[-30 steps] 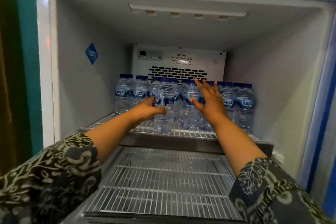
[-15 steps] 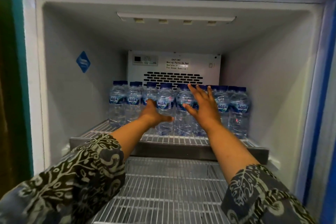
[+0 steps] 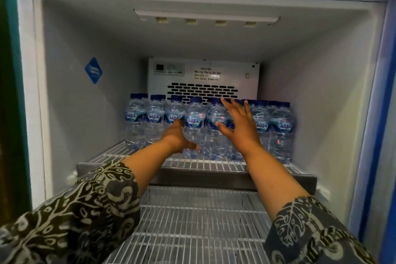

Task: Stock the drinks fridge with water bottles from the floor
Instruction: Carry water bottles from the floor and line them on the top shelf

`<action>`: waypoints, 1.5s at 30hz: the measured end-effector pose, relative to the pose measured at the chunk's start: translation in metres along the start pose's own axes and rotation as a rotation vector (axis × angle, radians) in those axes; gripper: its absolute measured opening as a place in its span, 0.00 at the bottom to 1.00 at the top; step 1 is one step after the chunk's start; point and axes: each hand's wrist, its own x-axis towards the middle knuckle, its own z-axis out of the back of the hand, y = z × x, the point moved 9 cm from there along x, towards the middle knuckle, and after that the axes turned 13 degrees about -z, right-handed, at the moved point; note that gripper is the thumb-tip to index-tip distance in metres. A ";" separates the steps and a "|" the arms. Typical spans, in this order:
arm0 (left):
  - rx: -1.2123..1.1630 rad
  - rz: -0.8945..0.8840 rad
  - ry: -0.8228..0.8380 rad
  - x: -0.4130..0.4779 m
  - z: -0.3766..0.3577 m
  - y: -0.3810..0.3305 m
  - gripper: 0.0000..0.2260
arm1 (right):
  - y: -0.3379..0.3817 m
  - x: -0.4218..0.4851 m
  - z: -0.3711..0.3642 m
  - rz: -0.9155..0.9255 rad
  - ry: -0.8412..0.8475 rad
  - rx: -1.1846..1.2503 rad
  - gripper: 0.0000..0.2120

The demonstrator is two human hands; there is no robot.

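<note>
Pushing two bottles [image 3: 194, 126] back, I had lined them into the row at the rear of the shelf [image 3: 214, 166]; left hand [image 3: 176, 138] and right hand [image 3: 240, 129] lay flat against them, gripping nothing; front space remained for more.

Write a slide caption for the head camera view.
Left hand and right hand reach clear plastic blue-capped water bottles standing on the white fridge's upper wire shelf.

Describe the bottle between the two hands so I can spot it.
In the fridge, on the upper wire shelf, water bottles line the back. The bottle is fourth from left, between left hand and right hand; unlike its neighbours, no hand covers its label.
</note>
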 end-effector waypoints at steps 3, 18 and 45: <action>0.040 -0.002 0.016 0.002 -0.001 -0.004 0.40 | 0.000 -0.001 0.000 0.001 -0.001 0.019 0.33; -0.091 -0.014 -0.007 0.002 -0.008 0.006 0.46 | 0.016 0.035 0.008 0.023 0.088 -0.051 0.24; -0.058 0.074 0.060 -0.012 -0.010 -0.004 0.52 | 0.021 0.020 0.002 0.022 0.022 -0.338 0.26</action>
